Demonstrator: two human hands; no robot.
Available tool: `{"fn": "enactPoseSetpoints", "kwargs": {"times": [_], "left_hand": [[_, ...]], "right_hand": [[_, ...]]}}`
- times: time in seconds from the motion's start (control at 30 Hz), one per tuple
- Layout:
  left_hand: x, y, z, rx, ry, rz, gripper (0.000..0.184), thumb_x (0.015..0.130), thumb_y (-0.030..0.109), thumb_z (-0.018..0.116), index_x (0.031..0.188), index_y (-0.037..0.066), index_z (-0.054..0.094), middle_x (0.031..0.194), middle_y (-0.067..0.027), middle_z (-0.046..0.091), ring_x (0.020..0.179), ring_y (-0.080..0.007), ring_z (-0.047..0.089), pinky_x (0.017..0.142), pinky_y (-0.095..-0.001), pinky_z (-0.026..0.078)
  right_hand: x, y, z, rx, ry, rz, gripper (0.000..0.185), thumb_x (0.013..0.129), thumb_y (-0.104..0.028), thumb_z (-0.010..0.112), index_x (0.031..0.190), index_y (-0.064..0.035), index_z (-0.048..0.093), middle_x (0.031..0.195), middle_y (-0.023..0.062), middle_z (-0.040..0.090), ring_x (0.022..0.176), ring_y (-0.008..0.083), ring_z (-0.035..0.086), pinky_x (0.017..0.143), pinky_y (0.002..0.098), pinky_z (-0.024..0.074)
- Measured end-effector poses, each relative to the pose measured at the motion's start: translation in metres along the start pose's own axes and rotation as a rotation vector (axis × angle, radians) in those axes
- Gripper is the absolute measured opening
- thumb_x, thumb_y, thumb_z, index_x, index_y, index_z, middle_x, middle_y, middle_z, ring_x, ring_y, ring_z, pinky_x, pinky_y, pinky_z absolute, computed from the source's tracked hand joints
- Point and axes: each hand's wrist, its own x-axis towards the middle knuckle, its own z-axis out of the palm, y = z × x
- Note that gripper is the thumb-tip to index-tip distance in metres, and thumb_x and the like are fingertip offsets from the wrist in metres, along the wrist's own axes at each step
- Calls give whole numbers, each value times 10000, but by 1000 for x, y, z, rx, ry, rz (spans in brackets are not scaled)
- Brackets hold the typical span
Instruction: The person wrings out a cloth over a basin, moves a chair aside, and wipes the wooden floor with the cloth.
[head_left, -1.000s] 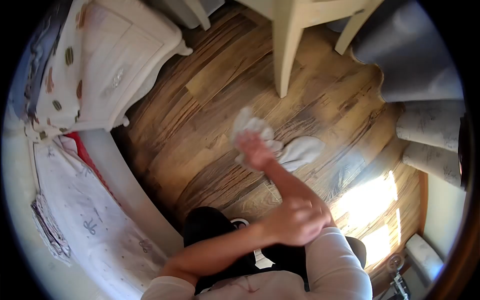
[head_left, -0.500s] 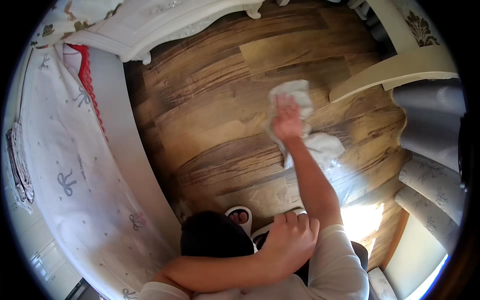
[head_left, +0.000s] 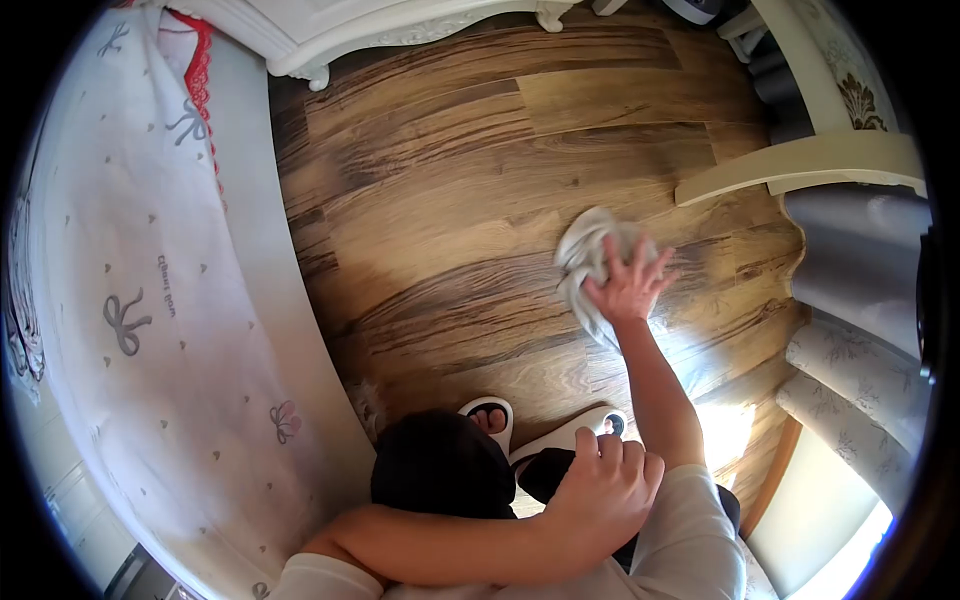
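A pale, crumpled cloth [head_left: 583,250] lies on the wooden floor, right of the middle of the view. My right hand [head_left: 631,285] rests on its right part with the palm down and the fingers spread, not gripping it. Nearer to me, my left hand [head_left: 605,492] is curled closed beside my right upper arm, its back towards the camera. Nothing shows between its fingers, and its palm is hidden.
A bed [head_left: 180,330] with a white printed cover runs along the left. At the top stands a white carved cabinet [head_left: 400,30]. A cream chair [head_left: 800,162] and grey curtains [head_left: 855,260] are on the right. My white sandals [head_left: 570,437] are on the floor below the cloth.
The camera view has turned. My right hand has moved with the cloth, which is now bunched closer together under it. My left hand stays curled near my right arm.
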Motion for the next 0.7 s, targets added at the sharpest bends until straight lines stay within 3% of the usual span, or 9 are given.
{"fn": "enactPoseSetpoints", "kwargs": {"times": [0.1, 0.2, 0.23, 0.33, 0.37, 0.4, 0.53, 0.63, 0.7], "left_hand": [[-1, -6, -5, 15, -27, 23, 114, 775, 179, 603, 825, 76, 603, 719, -50, 543, 691, -195, 529, 675, -386, 386], [-6, -9, -3, 4, 76, 33, 134, 734, 166, 622, 813, 64, 587, 666, -38, 497, 625, -182, 497, 574, -358, 372], [-6, -10, -4, -2, 67, 31, 135, 732, 166, 622, 814, 64, 587, 668, -40, 500, 624, -182, 500, 568, -355, 371], [-7, -13, -9, -19, 84, 26, 136, 727, 165, 621, 814, 66, 587, 673, -46, 509, 622, -184, 511, 553, -350, 370], [-6, -14, -7, -25, 114, 32, 134, 726, 165, 619, 811, 66, 586, 675, -49, 513, 623, -186, 516, 551, -351, 371], [-4, -14, -6, -34, 145, 42, 132, 726, 165, 617, 809, 66, 586, 676, -52, 516, 624, -188, 521, 548, -352, 372], [-7, -10, -5, -76, 62, 25, 114, 739, 170, 610, 798, 84, 565, 667, -48, 530, 624, -191, 538, 572, -352, 370], [-7, -11, 0, -130, 55, 16, 114, 746, 168, 612, 796, 78, 564, 664, -55, 542, 597, -193, 546, 559, -353, 386], [-6, -12, -11, -153, -33, -9, 152, 773, 175, 627, 850, 44, 620, 711, -89, 611, 641, -229, 613, 588, -368, 464]], "right_hand": [[31, -11, 21, 207, 35, 448, 710, 900, -669, 394, 1533, -405, 212, 1623, 160, 70, 1459, 494, 25, 1107, 710, 156], [59, -31, 51, 293, 147, 384, 688, 907, -572, 428, 1533, -333, 271, 1611, 174, 142, 1440, 527, 89, 1111, 709, 145], [62, -43, 53, 285, 253, 336, 634, 901, -497, 451, 1500, -309, 363, 1588, 175, 234, 1420, 525, 197, 1091, 697, 218], [57, -84, 48, 358, 517, -238, 498, 824, -258, 574, 1321, -255, 589, 1488, 125, 447, 1394, 420, 358, 1094, 622, 293], [53, -103, 70, 413, 692, -467, 483, 798, -183, 602, 1274, -259, 627, 1442, 87, 509, 1404, 392, 357, 1126, 608, 255], [38, -119, 64, 335, 515, -620, 424, 829, -179, 579, 1240, -259, 649, 1457, 37, 496, 1426, 380, 322, 1153, 600, 207], [-25, -126, 74, 257, 354, -1166, 340, 834, -185, 641, 1166, -246, 685, 1469, 5, 480, 1424, 340, 315, 1142, 596, 223], [-24, -76, 70, 335, 246, -1228, 293, 815, -159, 673, 1098, -229, 702, 1406, 19, 532, 1344, 324, 419, 1115, 576, 291], [12, -46, 78, 429, 709, -1096, 247, 803, -116, 675, 1034, -197, 707, 1312, 40, 587, 1237, 294, 518, 1052, 535, 390]]}}
